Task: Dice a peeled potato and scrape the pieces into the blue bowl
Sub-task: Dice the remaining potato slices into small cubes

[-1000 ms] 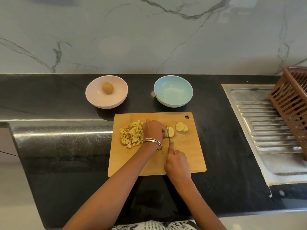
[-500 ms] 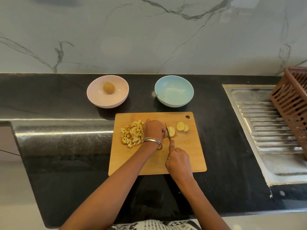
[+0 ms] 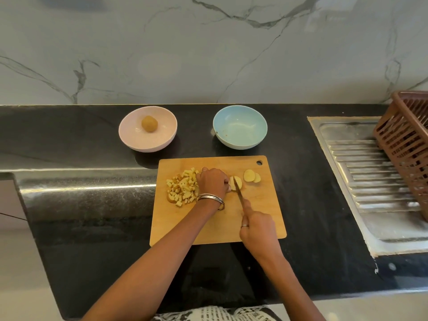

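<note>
On the wooden cutting board [image 3: 261, 212], my left hand [image 3: 213, 183] holds a stack of potato slices [image 3: 238, 183] with curled fingers. My right hand [image 3: 257, 230] grips a knife [image 3: 238, 193], forefinger along its back, the blade lying across the slices. A pile of diced potato [image 3: 183, 187] lies left of my left hand. Two loose potato slices [image 3: 252, 176] lie to the right of the blade. The blue bowl [image 3: 240, 126] stands behind the board, with nothing in it but a few specks.
A pink bowl [image 3: 139, 140] with a whole brown potato [image 3: 149, 123] stands at the back left. A steel sink drainboard [image 3: 370, 181] and a brown plastic basket [image 3: 407, 147] are on the right. The black counter's [image 3: 92, 205] front edge is near my body.
My right hand has drawn back toward me and a little to the right, pulling the knife through the slices. My left hand stays on the potato.
</note>
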